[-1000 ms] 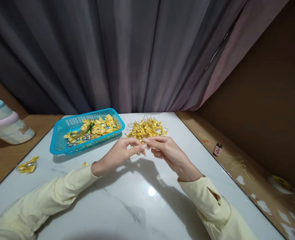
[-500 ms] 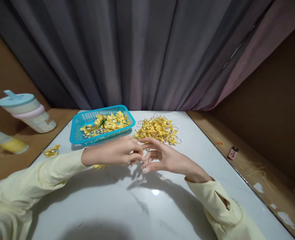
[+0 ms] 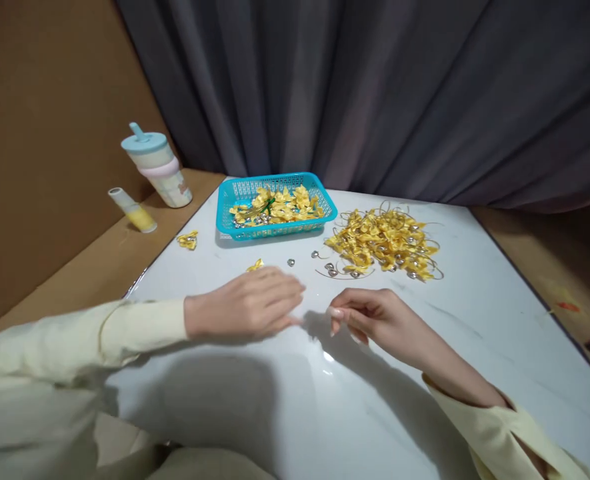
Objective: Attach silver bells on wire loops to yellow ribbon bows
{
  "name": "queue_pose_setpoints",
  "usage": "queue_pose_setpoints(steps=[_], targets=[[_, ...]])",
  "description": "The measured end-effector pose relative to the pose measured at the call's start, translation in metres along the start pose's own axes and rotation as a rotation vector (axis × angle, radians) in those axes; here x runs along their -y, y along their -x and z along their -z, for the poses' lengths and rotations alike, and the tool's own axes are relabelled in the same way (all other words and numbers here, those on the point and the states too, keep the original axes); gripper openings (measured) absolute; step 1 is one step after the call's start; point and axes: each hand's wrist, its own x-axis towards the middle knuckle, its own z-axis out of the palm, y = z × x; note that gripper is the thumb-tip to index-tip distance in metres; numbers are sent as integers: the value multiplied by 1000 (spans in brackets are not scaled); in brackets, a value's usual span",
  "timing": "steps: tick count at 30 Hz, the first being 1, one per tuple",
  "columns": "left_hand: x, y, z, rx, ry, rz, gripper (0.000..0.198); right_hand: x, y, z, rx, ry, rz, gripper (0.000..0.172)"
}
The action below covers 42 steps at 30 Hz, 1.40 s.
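My left hand [image 3: 249,305] is stretched out over the white table, fingers extended, with a yellow ribbon piece [image 3: 255,265] partly showing just behind it. To its right, my right hand [image 3: 375,319] has its thumb and index finger pinched together; anything between them is too small to make out. A gap separates the two hands. Beyond my right hand lies a pile of yellow bows [image 3: 387,240] with silver bells and thin loops. A few loose silver bells [image 3: 331,269] rest at the pile's near left edge, and another bell [image 3: 291,262] lies behind my left hand.
A blue basket [image 3: 277,233] at the back holds more yellow bows and bells. One bow [image 3: 188,240] lies near the table's left edge. On the brown surface at left stand a tumbler [image 3: 162,170] and a tube with yellow contents [image 3: 139,217]. A dark curtain [image 3: 375,93] hangs behind.
My hands have moved apart from each other, and the left fingers have straightened. The view has turned left, so the basket and pile appear farther right. Loose bells now show between the hands and basket.
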Motion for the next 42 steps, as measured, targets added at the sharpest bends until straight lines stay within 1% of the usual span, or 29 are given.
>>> queue_pose_setpoints(steps=[1,2,5,7,9,10,13,15,19,21,23,25,27,30,33,36,42], targets=[[-8,17,-2,-13,30,-18,26,-4,0,-6,41,-56,-38,36],[-15,34,-4,9,65,-15,28,-9,0,-11,94,-122,-79,36],[-30,75,-7,170,68,5,34,-25,-2,-27,255,-314,-201,38],[-31,94,-6,287,35,94,39,-35,-2,-33,287,-374,-246,39],[-26,107,-3,360,43,140,40,-40,-1,-34,268,-379,-266,39],[-23,112,-2,374,57,155,41,-42,0,-33,258,-369,-273,39],[-12,123,2,393,83,208,45,-44,5,-28,245,-344,-300,39],[-4,127,2,399,79,218,47,-45,10,-24,244,-343,-318,38],[13,130,1,422,10,222,48,-51,21,-17,215,-362,-332,37],[19,128,0,403,-38,250,50,-53,24,-15,193,-371,-333,36],[21,123,0,363,-49,280,52,-54,26,-14,176,-378,-334,35],[16,113,-2,334,0,283,51,-54,27,-13,168,-383,-332,35],[6,99,-4,324,86,250,48,-54,28,-13,166,-386,-334,34],[-9,77,-12,366,194,151,51,-53,28,-14,164,-387,-342,35],[-15,63,-20,385,214,82,50,-53,28,-14,167,-387,-340,35],[-7,60,-25,412,178,61,47,-53,28,-14,175,-382,-335,36],[25,67,-23,439,-15,185,47,-55,28,-14,197,-372,-329,38]])
